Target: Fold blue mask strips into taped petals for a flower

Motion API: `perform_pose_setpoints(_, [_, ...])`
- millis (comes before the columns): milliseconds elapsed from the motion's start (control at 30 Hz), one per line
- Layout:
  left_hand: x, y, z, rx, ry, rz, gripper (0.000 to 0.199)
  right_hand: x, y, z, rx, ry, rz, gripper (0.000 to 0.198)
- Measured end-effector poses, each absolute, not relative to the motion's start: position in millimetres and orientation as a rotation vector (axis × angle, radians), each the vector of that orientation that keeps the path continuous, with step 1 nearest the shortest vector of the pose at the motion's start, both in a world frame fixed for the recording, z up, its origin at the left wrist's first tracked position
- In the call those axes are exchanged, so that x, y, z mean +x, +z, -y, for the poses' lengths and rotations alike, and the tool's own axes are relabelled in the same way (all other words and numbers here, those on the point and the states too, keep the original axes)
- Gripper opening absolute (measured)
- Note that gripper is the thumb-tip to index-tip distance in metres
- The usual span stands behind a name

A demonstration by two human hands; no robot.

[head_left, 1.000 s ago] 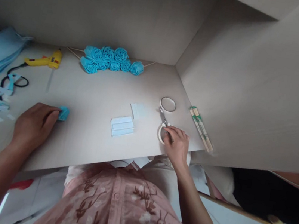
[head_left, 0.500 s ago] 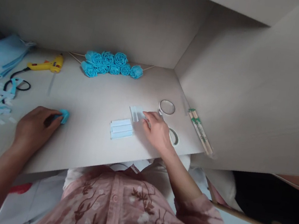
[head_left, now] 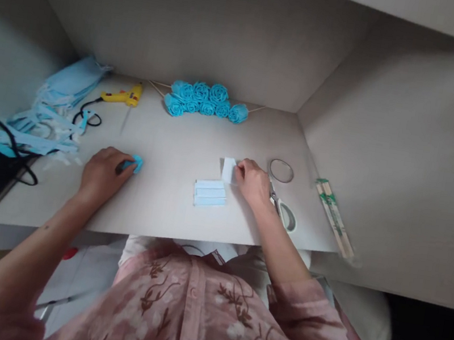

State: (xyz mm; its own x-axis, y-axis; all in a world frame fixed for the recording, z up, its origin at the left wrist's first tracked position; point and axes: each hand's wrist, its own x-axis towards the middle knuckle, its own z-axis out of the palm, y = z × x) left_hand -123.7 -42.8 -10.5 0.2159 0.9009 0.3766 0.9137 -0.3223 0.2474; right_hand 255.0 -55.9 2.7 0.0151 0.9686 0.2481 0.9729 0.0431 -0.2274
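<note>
Pinching a small blue piece (head_left: pixel 137 164), left hand (head_left: pixel 105 175) rests on the table (head_left: pixel 158 193), left side. Right hand (head_left: pixel 253 183) pinches a pale strip (head_left: pixel 227 170) right of centre, just beyond a pleated piece (head_left: pixel 210 194). Scissors (head_left: pixel 288 217) lie near that wrist; blue flowers (head_left: pixel 207 107) sit far centre.

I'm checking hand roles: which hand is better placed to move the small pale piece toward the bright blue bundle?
Likely the right hand: its fingers meet the pale piece at the edge, while the left hand, farther off, is occupied holding the blue bundle.
</note>
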Motion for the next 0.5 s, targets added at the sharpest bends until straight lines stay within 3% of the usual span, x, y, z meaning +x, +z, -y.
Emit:
perform_pose_setpoints(233, [-126,-14,41,-2.498,-0.782,1.738,0.028,251,-4,51,-1.676,0.279,1.844,0.016])
perform_pose_setpoints(500, [-124,-13,41,-2.475,-0.887,1.787,0.028,257,-11,47,-1.533,0.288,1.818,0.026])
